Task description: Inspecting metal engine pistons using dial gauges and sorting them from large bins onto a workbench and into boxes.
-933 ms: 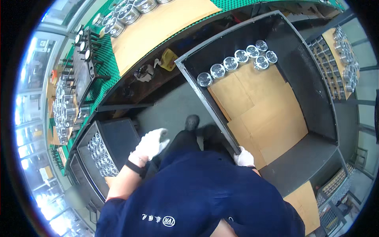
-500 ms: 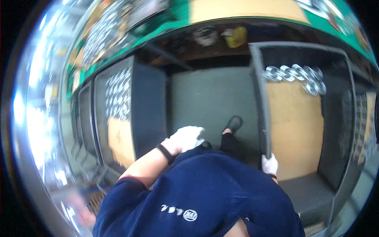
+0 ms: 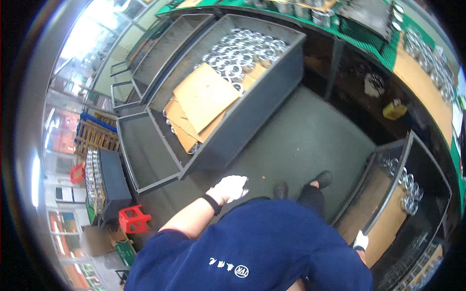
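My right hand (image 3: 360, 241), in a white glove, is closed on the metal rim of a grey metal cart (image 3: 387, 198) at the right. Inside that cart, shiny round metal parts (image 3: 411, 190) stand at the far end on brown cardboard (image 3: 381, 240). My left hand (image 3: 230, 188), also gloved in white with a dark wristband behind it, hangs in front of my body. Its fingers are loosely bent, and nothing shows in them. Beyond it stands a larger grey cart (image 3: 257, 112), filled partly with rows of shiny metal rings (image 3: 238, 56) and loose cardboard sheets (image 3: 206, 97).
A green-topped workbench (image 3: 357, 41) with metal parts curves along the far side. Underneath it lies a yellow object (image 3: 394, 110). At the left are a red plastic stool (image 3: 134, 219), wooden pallets (image 3: 94, 136) and another loaded cart (image 3: 114, 182). Green-grey floor (image 3: 296, 128) lies between the two nearer carts.
My view has swung to the left, bringing the larger cart, stool and pallets into sight. My right hand still grips the rim. My left hand stays in front of my body.
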`<state>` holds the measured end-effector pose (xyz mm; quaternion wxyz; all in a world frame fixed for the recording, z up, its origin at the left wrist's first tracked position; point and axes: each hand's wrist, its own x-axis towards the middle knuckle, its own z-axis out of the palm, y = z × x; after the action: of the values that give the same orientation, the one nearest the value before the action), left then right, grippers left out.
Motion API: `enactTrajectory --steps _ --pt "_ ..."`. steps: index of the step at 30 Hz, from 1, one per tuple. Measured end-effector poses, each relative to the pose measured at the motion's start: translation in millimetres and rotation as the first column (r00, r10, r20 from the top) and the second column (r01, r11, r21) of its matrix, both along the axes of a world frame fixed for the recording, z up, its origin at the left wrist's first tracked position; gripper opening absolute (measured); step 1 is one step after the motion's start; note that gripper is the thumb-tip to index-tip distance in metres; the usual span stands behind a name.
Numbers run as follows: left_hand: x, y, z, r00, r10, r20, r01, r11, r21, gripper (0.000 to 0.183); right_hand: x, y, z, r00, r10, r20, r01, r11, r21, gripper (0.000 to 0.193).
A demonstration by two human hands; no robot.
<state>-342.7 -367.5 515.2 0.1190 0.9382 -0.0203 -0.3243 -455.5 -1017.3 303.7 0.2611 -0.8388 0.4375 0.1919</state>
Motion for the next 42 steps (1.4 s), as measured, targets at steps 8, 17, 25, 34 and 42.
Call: enactTrajectory --steps 8,17,25,34,42 --pt "-101 103 5 0.948 0.316 -0.035 -0.308 0.939 0.153 0.040 6 39 39 0.931 0.028 -0.364 -0.102 0.978 -0.184 0.066" --pt "-128 131 -48 0.839 0.423 -0.341 -0.329 0.895 0.302 0.037 9 90 83 0.957 0.119 -0.265 -0.167 0.972 -0.165 0.065" --pt "-71 141 -48 0.892 0.398 -0.216 -0.349 0.908 0.234 0.041 2 112 86 0.972 0.144 -0.186 -0.171 0.976 -0.136 0.064" --pt "-29 101 -56 0.944 0.269 -0.191 -0.266 0.963 0.041 0.037 24 137 86 0.960 0.238 -0.146 -0.254 0.962 -0.101 0.064" --pt "36 92 -91 0.930 0.251 -0.267 -0.265 0.964 -0.020 0.037 84 135 98 0.943 0.285 -0.171 -0.305 0.947 -0.103 0.064"
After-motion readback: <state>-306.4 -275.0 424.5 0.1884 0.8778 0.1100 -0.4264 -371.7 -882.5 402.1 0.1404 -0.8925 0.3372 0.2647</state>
